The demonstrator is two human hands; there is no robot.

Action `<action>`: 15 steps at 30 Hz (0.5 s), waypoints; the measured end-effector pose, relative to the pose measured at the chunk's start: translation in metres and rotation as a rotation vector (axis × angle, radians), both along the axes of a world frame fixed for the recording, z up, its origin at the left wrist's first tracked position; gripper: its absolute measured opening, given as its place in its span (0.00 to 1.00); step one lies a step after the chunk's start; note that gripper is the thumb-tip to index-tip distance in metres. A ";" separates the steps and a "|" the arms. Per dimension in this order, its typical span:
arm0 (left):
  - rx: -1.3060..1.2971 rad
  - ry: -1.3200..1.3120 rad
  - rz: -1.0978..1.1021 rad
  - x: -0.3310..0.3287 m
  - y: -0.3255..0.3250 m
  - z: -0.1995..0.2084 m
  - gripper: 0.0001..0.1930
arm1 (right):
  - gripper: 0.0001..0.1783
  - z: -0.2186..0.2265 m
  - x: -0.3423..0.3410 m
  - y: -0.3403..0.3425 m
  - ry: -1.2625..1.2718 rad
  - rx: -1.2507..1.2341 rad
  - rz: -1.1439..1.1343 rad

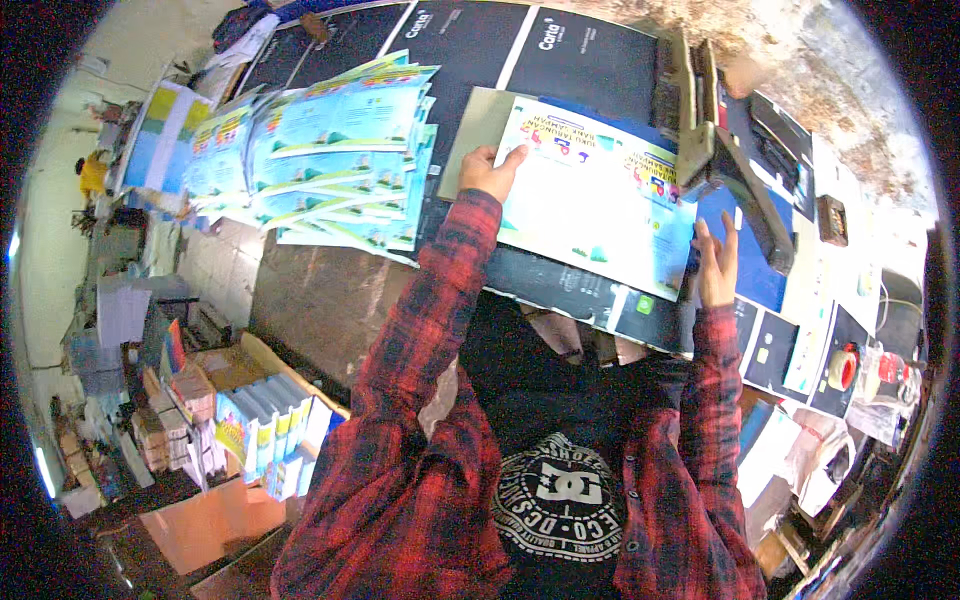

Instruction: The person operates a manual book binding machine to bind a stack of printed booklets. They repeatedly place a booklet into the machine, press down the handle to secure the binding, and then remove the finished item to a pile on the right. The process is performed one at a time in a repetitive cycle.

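A white and pale-blue printed cover sheet [590, 220] lies in front of me, with colourful pictures along its far side. My left hand [488, 173] pinches its left edge, thumb on top and the other fingers partly hidden. At the sheet's right edge is my right hand [717, 262], its fingers stretched out and apart, next to a worn metal lever arm [752, 205] that looks like part of a paper cutter. Beneath the sheet's far left corner shows a plain greyish board [478, 125]. To the left lies a fanned pile of similar blue-green printed sheets [335, 170].
Dark boards [590, 60] cover the worktop. A roll of red tape [843, 370] rests at the right, near a small wooden block [831, 220]. Lower left, a box holds blue and yellow booklets [270, 420], beside several paper stacks [175, 410].
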State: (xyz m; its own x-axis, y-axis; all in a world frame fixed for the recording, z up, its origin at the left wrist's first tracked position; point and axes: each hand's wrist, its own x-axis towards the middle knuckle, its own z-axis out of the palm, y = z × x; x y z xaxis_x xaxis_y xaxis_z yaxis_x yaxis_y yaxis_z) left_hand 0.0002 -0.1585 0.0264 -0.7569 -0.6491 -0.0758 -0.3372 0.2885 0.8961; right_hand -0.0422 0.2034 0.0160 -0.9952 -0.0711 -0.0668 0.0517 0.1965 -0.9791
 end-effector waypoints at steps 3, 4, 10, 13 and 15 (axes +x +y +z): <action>-0.138 -0.032 -0.105 0.012 -0.054 0.032 0.26 | 0.36 -0.006 0.018 0.027 0.068 0.162 0.034; -0.204 -0.036 -0.190 0.018 -0.107 0.027 0.28 | 0.31 0.017 0.026 0.033 -0.015 0.182 0.029; -0.928 -0.185 0.271 0.117 -0.440 0.111 0.28 | 0.32 0.015 0.067 0.132 0.032 0.082 -0.018; -0.892 -0.072 0.366 0.087 -0.449 0.138 0.29 | 0.31 0.010 0.104 0.174 -0.023 0.221 -0.250; -0.766 0.111 0.224 0.109 -0.451 0.147 0.25 | 0.29 0.005 0.107 0.196 -0.025 0.309 -0.236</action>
State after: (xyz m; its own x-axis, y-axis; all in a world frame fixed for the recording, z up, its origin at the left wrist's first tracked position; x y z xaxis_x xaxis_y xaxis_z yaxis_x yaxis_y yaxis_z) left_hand 0.1090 -0.6096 0.1732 -0.5794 -0.6273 0.5204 -0.3803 0.7728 0.5081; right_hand 0.0645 0.3990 0.0213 -0.9796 0.1873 -0.0735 0.1538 0.4617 -0.8736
